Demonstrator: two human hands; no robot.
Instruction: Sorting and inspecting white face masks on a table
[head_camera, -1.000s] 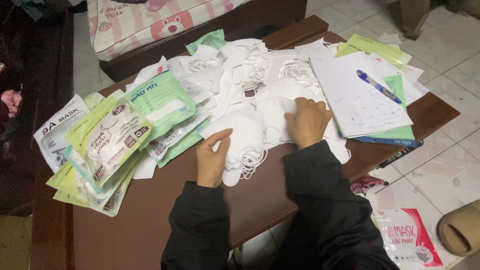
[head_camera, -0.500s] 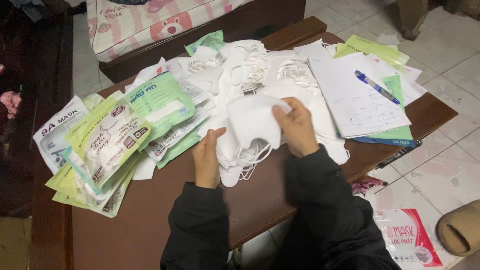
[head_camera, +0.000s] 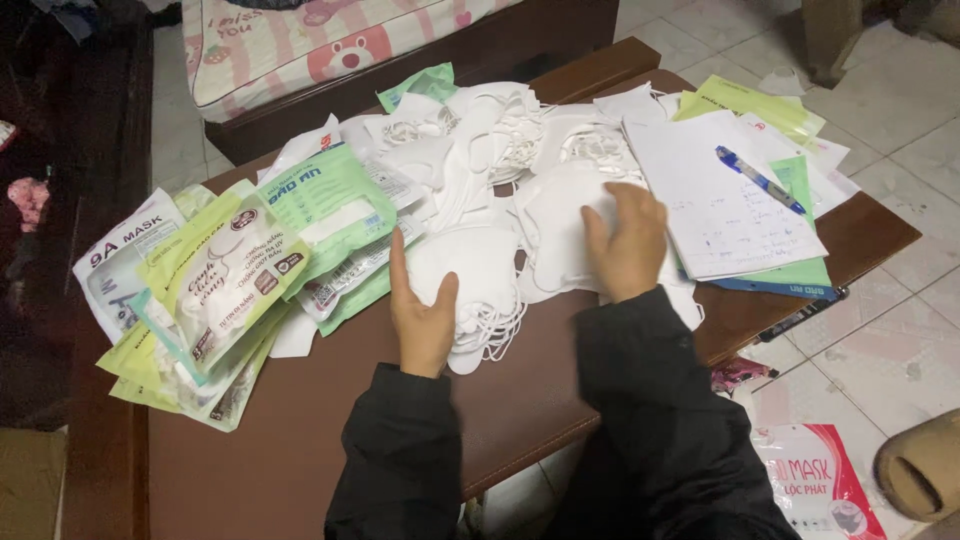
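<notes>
Left hand (head_camera: 422, 318) open, edge-on against a small stack of white masks (head_camera: 478, 290) near the table's (head_camera: 300, 440) front edge. Right hand (head_camera: 628, 240) flat on the loose mask pile (head_camera: 520, 160) mid-table. Most masks look unstacked; green packets (head_camera: 240, 270) at left edge.

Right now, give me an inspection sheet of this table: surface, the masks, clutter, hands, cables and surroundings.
Surface: brown wooden table, mostly covered, bare along the near edge.
Job's things: small stack of white face masks by the left hand; loose pile of white masks behind.
Clutter: green and white mask packets at left; written sheet of paper with a blue pen at right.
Hands: left hand against the stack; right hand flat on a mask.
Cables: nothing seen.
Surroundings: tiled floor, pink packet lying on it, patterned cushion behind.
</notes>
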